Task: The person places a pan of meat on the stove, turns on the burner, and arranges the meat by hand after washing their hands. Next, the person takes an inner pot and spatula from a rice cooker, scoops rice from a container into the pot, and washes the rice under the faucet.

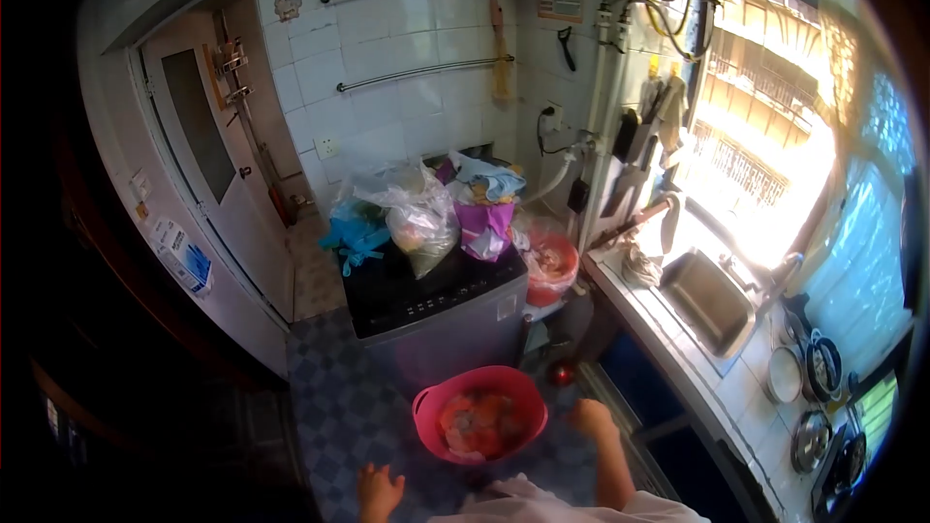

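My left hand (381,490) is at the bottom, left of and below a pink basin (426,418). Its fingers are spread and hold nothing. To the right of the basin is my right hand (589,418), with its fingers blurred, so what they do cannot be made out. Neither hand touches the basin. Reddish and pale items (481,418), partly under liquid, lie inside it. The basin stands on the blue checked floor in front of a dark top-loading washing machine (436,305).
Plastic bags (417,218) and a purple bag (484,230) sit on the machine. A red bucket (552,266) stands to its right. A small red object (561,373) is near my right hand. At right runs a counter with a metal sink (707,302) and pans (812,441).
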{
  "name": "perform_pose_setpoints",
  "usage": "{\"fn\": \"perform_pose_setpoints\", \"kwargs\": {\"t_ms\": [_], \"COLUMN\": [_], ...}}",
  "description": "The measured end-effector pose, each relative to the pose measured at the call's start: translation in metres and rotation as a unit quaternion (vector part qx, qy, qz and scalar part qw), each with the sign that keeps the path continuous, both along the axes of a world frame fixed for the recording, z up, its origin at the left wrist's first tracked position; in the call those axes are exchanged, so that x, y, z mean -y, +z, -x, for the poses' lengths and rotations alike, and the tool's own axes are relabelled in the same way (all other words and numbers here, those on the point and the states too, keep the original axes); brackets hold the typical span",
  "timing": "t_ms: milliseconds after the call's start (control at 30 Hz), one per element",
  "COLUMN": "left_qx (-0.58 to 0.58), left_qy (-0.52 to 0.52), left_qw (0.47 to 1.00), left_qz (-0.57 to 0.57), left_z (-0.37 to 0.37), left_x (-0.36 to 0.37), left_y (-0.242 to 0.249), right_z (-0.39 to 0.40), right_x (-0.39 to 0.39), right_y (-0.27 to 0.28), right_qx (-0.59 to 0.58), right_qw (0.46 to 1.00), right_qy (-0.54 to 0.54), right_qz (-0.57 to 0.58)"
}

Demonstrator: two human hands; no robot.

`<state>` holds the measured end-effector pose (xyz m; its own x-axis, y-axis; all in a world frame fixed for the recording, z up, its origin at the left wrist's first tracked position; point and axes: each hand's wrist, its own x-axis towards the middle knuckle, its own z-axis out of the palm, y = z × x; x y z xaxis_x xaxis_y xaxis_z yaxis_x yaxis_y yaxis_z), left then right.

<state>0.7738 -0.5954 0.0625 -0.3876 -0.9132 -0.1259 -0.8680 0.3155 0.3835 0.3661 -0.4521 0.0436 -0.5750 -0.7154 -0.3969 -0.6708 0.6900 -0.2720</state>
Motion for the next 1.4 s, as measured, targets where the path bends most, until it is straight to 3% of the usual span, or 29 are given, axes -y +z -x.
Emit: {"fn": "perform_pose_setpoints", "kwargs": {"t_ms": [67, 200, 267, 333, 467, 533, 567, 667, 700, 733, 867, 967, 1100, 1267, 1300, 1333, 1400], "left_qx": [0.049, -0.052, -0.036, -0.025, -0.031, -0.029, -0.011, 0.007, 0.051, 0.072, 0.144, 0.123, 0.072, -0.075, -0.078, -0.075, -0.027], "left_qy": [0.016, 0.059, 0.053, 0.029, -0.070, -0.147, -0.232, -0.405, -0.449, -0.467, -0.587, -0.649, -0.727, -0.859, -0.874, -0.879, -0.885], "left_qw": [0.999, 0.996, 0.996, 0.998, 0.997, 0.988, 0.972, 0.914, 0.892, 0.880, 0.797, 0.749, 0.679, 0.505, 0.479, 0.469, 0.464], "left_qz": [0.019, 0.052, 0.055, 0.059, -0.005, -0.046, -0.030, -0.027, 0.006, -0.046, 0.002, 0.055, 0.075, 0.038, 0.028, 0.028, 0.002], "left_z": [-0.010, -0.013, -0.015, -0.011, 0.003, 0.018, 0.019, 0.035, 0.044, 0.055, 0.116, 0.173, 0.234, 0.240, 0.233, 0.228, 0.215], "left_x": [0.021, 0.070, 0.092, 0.117, 0.162, 0.185, 0.204, 0.252, 0.252, 0.261, 0.266, 0.224, 0.103, -0.077, -0.110, -0.144, -0.201], "left_y": [0.009, 0.042, 0.042, 0.039, 0.023, 0.031, 0.016, -0.014, 0.002, 0.002, 0.007, 0.007, 0.034, 0.061, 0.067, 0.070, 0.066], "right_z": [-0.004, -0.014, -0.026, -0.039, -0.057, -0.057, -0.062, -0.091, -0.103, -0.120, -0.202, -0.262, -0.344, -0.438, -0.454, -0.470, -0.502], "right_x": [0.041, 0.143, 0.175, 0.205, 0.209, 0.190, 0.174, 0.106, 0.081, 0.056, -0.027, -0.080, -0.140, -0.232, -0.250, -0.269, -0.308], "right_y": [0.009, -0.026, -0.029, -0.003, 0.039, 0.023, 0.004, 0.007, 0.012, 0.018, 0.034, 0.037, 0.048, 0.010, 0.002, -0.006, -0.011], "right_qx": [0.002, 0.002, -0.004, 0.026, 0.027, -0.046, -0.118, -0.099, -0.112, -0.092, -0.031, -0.013, -0.020, -0.007, -0.049, -0.089, -0.145], "right_qw": [1.000, 0.991, 0.983, 0.959, 0.967, 0.989, 0.974, 0.966, 0.954, 0.948, 0.891, 0.822, 0.715, 0.602, 0.573, 0.541, 0.532], "right_qy": [0.009, 0.096, 0.141, 0.148, 0.051, 0.026, -0.064, -0.215, -0.260, -0.297, -0.452, -0.569, -0.698, -0.796, -0.814, -0.831, -0.832], "right_qz": [0.027, 0.094, 0.117, 0.240, 0.248, 0.137, 0.184, 0.108, 0.098, 0.068, 0.009, 0.001, 0.042, 0.065, 0.082, 0.098, 0.066]}}
